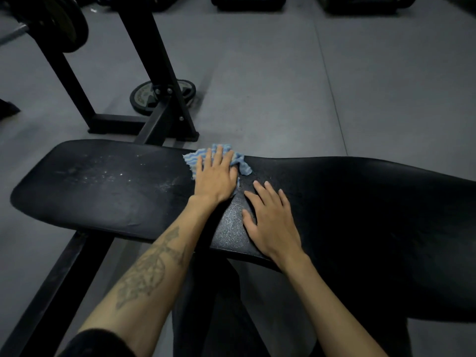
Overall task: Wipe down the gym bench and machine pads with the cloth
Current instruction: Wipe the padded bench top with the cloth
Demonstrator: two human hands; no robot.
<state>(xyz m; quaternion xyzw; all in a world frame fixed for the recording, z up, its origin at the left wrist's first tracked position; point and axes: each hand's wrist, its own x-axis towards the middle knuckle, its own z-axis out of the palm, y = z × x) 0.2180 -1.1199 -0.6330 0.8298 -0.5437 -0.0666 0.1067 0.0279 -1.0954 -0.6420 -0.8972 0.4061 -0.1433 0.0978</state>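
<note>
Grey gym floor all around, black bench pad across in front of me. My left hand lies flat, fingers straight, pressing the blue striped cloth onto the pad's far edge. My right hand rests open, fingers spread, just beside it.

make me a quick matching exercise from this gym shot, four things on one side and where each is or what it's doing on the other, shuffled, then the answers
Things:
1. cloth
2. left hand
3. right hand
4. weight plate

Places or states:
A. flat on the bare bench pad, holding nothing
B. lying on the floor behind the frame
C. pressed on top of the cloth
D. spread at the bench's far edge, blue and white stripes

Pairs: 1-D, 2-C, 3-A, 4-B
</note>
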